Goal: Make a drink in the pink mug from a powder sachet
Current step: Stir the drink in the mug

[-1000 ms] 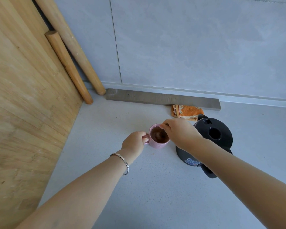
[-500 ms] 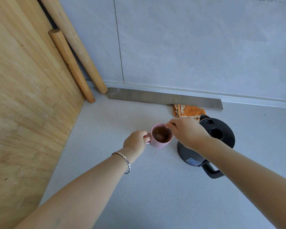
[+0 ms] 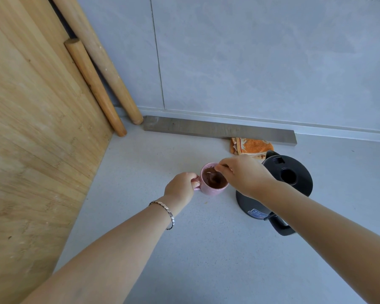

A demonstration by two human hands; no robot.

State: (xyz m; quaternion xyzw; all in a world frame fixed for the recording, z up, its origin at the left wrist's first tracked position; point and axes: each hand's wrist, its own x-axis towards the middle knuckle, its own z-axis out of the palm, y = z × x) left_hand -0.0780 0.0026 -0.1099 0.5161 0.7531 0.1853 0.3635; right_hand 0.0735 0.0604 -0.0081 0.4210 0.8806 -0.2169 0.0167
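Note:
The pink mug [image 3: 208,189] stands on the grey counter, filled with a brown drink [image 3: 214,179]. My left hand [image 3: 181,186] is closed on the mug's handle at its left side. My right hand [image 3: 242,173] hovers over the mug's right rim, its fingers pinched on a thin stirrer [image 3: 217,168] that dips into the drink; most of the stirrer is hidden by the fingers. No sachet is in sight.
A black electric kettle [image 3: 287,178] stands just right of the mug, under my right forearm. An orange cloth [image 3: 251,145] lies behind it by a grey strip [image 3: 217,129] along the wall. A wooden board [image 3: 37,128] and two rolling pins [image 3: 92,82] lean at the left.
My right hand's fingers have shifted around over the mug, moving the stirrer in the drink. My left hand stays on the handle.

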